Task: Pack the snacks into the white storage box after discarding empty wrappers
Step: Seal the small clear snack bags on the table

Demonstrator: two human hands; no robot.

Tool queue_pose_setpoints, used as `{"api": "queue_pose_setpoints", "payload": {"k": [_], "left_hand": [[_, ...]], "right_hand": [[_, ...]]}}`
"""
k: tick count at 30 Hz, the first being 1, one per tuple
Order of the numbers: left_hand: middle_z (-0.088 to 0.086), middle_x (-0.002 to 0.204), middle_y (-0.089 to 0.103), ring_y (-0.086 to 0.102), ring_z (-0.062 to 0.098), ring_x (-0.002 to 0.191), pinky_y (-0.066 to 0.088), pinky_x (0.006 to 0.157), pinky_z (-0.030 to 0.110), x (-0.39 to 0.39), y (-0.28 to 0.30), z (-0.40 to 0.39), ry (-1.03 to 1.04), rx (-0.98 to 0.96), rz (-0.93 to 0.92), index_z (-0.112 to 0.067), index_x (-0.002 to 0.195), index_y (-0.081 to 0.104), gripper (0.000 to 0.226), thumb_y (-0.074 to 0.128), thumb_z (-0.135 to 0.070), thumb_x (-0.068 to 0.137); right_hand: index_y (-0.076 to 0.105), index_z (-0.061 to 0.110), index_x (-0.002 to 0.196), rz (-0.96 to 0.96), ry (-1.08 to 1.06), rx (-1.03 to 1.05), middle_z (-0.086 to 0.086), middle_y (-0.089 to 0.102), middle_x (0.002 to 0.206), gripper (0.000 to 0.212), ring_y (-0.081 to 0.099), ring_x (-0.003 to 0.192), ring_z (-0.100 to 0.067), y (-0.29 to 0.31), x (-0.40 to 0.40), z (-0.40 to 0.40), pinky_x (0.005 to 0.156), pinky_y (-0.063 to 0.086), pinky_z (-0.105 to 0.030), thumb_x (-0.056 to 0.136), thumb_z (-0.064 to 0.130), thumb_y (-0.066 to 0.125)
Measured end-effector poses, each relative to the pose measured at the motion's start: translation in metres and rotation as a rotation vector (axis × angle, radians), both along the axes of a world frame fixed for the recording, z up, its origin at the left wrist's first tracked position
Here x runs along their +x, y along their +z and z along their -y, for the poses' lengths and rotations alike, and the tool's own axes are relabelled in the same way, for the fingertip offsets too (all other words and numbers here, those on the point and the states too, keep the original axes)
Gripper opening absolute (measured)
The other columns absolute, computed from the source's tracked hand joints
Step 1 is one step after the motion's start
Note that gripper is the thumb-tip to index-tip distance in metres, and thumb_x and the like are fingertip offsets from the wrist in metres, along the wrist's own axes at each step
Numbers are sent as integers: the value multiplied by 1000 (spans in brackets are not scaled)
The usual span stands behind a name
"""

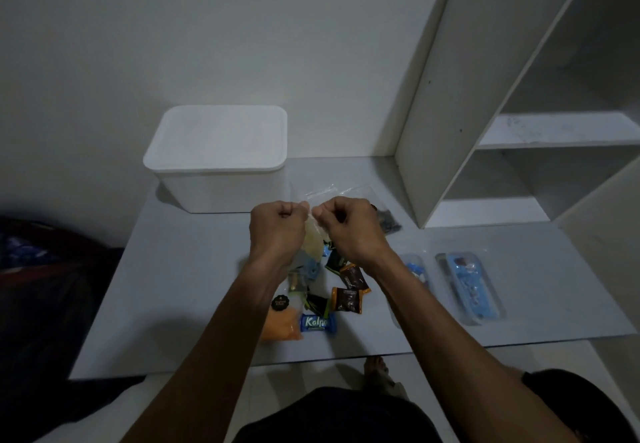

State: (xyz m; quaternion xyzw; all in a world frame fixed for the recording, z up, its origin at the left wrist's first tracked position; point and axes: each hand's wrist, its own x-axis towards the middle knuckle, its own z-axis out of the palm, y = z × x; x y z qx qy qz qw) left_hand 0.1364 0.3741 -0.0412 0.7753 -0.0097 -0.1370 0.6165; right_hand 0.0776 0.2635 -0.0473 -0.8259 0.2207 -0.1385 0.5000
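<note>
My left hand (278, 222) and my right hand (346, 222) are raised side by side over the table, each pinching the top edge of a pale yellowish snack bag (313, 243) that hangs between them. Under the hands lies a loose pile of small snacks: brown and orange packets (349, 288), black and green packets (317, 304), a blue Kalpa bar (318, 323), a light blue packet (311, 267) and an orange bag (278, 323). The white storage box (218, 160) stands behind them with its lid on.
A clear plastic bag (332, 189) and a dark packet (388, 220) lie behind my right hand. Two clear trays with blue wrappers (469, 288) sit at the right. A white shelf unit (519, 130) stands on the table's right. The front edge of the grey table (173, 286) is near.
</note>
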Motion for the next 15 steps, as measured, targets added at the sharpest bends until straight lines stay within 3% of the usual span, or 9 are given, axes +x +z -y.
{"api": "queue_pose_setpoints", "payload": {"k": [3, 7, 11, 13, 15], "left_hand": [[5, 69, 69, 60, 13, 65, 49, 61, 23, -1, 1, 1, 36, -38, -30, -12, 68, 71, 22, 69, -19, 89], [2, 76, 72, 66, 14, 74, 51, 66, 25, -3, -3, 1, 45, -40, -39, -14, 74, 73, 19, 70, -26, 88], [-3, 92, 67, 62, 7, 81, 45, 65, 21, 2, -5, -7, 111, 9, 123, -19, 99, 66, 24, 66, -41, 90], [-3, 104, 64, 60, 7, 87, 45, 67, 19, 9, -6, -12, 1, 9, 170, -23, 111, 63, 26, 65, -40, 91], [-3, 101, 67, 63, 12, 89, 51, 71, 24, 12, -6, -15, -92, 0, 162, -24, 106, 67, 29, 70, -45, 85]], "right_hand": [[73, 12, 86, -21, 14, 24, 1, 71, 76, 15, 66, 70, -12, -3, -4, 1, 67, 55, -31, 92, 25, 67], [69, 16, 81, -20, 40, -11, 13, 64, 68, 14, 57, 56, 9, -3, -9, 4, 53, 42, -8, 94, 18, 64], [70, 12, 84, -93, 116, -90, 15, 63, 71, 15, 55, 61, 7, 10, -15, 20, 55, 39, -5, 95, 17, 62], [71, 13, 85, -132, 165, -156, 16, 62, 72, 15, 54, 63, 7, 18, -18, 30, 55, 37, -6, 96, 19, 62], [70, 16, 85, -141, 194, -224, 19, 61, 72, 14, 55, 64, 8, 23, -20, 37, 55, 35, -6, 96, 19, 62]]}}
